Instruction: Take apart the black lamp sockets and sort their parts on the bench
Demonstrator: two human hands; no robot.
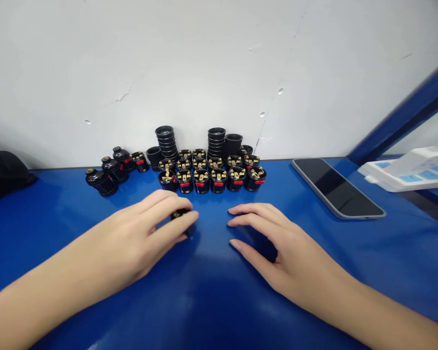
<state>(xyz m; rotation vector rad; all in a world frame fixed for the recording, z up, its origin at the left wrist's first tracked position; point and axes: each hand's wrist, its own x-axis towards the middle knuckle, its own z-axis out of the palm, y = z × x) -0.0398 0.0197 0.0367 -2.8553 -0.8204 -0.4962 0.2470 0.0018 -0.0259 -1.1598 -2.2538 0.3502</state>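
Observation:
My left hand rests on the blue table with its fingers curled round a small black socket part, mostly hidden under the fingertips. My right hand lies beside it, fingers stretched and slightly arched over the table, holding nothing. Just beyond both hands stand rows of black lamp-socket inserts with brass contacts and red tabs. Behind them rise stacks of black threaded rings and another stack against the white wall.
Three assembled black sockets lie on their sides at the back left. A dark phone lies face up at the right. White boxes sit at the far right by a blue frame bar. A dark object lies at the left edge.

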